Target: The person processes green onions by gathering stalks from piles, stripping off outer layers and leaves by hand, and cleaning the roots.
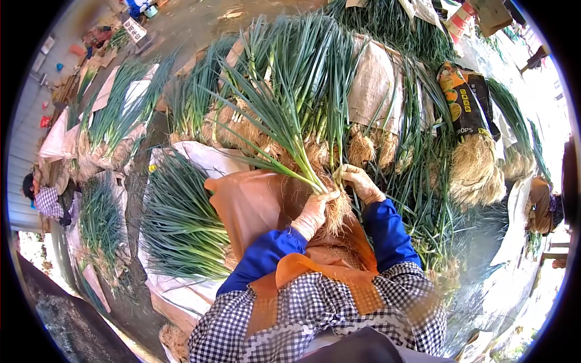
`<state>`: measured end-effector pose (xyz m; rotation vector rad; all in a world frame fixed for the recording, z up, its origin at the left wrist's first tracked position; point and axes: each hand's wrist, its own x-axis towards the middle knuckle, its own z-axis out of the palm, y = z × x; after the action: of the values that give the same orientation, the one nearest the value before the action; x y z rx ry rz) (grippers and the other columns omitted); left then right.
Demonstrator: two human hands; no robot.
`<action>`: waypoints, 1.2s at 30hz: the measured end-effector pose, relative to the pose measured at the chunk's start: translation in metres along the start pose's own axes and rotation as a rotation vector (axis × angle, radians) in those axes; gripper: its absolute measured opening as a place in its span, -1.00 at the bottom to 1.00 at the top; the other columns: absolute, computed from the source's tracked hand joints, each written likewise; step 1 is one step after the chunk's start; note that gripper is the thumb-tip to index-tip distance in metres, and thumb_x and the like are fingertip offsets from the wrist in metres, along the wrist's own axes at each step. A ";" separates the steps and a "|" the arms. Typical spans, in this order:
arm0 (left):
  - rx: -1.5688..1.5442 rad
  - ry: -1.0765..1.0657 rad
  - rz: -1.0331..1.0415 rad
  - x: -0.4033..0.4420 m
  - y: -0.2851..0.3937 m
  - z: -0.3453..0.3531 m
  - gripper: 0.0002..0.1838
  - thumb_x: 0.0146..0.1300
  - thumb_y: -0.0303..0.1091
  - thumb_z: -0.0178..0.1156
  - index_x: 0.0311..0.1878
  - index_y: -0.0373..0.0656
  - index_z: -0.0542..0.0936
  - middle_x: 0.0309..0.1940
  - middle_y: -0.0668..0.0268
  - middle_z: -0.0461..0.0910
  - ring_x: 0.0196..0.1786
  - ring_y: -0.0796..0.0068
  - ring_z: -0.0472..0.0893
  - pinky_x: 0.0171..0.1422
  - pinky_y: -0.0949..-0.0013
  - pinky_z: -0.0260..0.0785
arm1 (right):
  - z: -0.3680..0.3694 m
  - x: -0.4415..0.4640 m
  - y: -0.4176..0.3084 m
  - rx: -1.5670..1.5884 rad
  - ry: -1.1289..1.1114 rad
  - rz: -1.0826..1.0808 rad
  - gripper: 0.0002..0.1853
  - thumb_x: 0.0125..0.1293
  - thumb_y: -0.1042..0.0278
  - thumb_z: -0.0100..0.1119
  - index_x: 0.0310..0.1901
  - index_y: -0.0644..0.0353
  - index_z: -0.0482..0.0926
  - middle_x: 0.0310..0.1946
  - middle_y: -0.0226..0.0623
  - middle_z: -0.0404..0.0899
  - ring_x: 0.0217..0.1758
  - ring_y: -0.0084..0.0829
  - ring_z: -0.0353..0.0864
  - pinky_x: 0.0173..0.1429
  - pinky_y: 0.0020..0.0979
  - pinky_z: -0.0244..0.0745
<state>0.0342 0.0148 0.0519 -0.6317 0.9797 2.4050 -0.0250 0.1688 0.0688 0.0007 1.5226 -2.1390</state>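
My left hand, gloved, is closed round the white lower stalks of a small bunch of green onions. Their long leaves point away from me and to the left, and the stringy roots hang below the fist. Just to the right, my right hand, also gloved, pinches a thin green onion stalk close to the roots. Both hands are above an orange plastic apron on my lap. More green onions lie straight ahead, their roots towards me.
To my left, a big pile of green onions rests on white sheeting. A printed black bag lies over a bundle at the right. Other people sit at the far left and far right. A small sign stands at the back left.
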 end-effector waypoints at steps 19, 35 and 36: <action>0.113 0.024 0.276 0.003 -0.008 -0.011 -0.78 -0.03 -0.63 0.28 -0.25 -0.29 0.58 -0.39 0.35 0.56 -0.32 0.53 0.53 -0.18 0.49 0.41 | -0.013 -0.068 -0.027 -1.340 0.284 0.311 -0.43 0.27 -0.25 -0.07 -0.12 0.18 0.58 -0.27 -0.10 0.63 -0.21 -0.13 0.62 -0.05 -0.22 0.48; 0.627 0.218 0.292 -0.014 0.004 0.018 -0.67 -0.07 -0.57 0.34 -0.17 -0.29 0.53 -0.34 0.34 0.57 -0.33 0.53 0.53 -0.22 0.47 0.39 | 0.030 0.042 -0.023 -1.652 0.281 -0.014 -0.52 0.17 -0.19 0.10 -0.48 0.15 0.55 -0.57 -0.13 0.56 -0.42 -0.16 0.62 -0.32 -0.22 0.47; 0.641 0.148 0.372 -0.001 -0.006 0.001 -0.78 0.02 -0.53 0.26 -0.20 -0.25 0.57 -0.37 0.33 0.59 -0.36 0.53 0.54 -0.25 0.41 0.44 | 0.023 0.049 -0.017 -1.554 0.307 -0.136 -0.55 0.18 -0.14 0.10 -0.45 0.15 0.55 -0.55 -0.11 0.57 -0.41 -0.12 0.61 -0.30 -0.20 0.48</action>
<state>0.0379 0.0190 0.0502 -0.4118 1.9591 2.1461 -0.0677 0.1334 0.0785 -0.3144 2.9705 -0.5348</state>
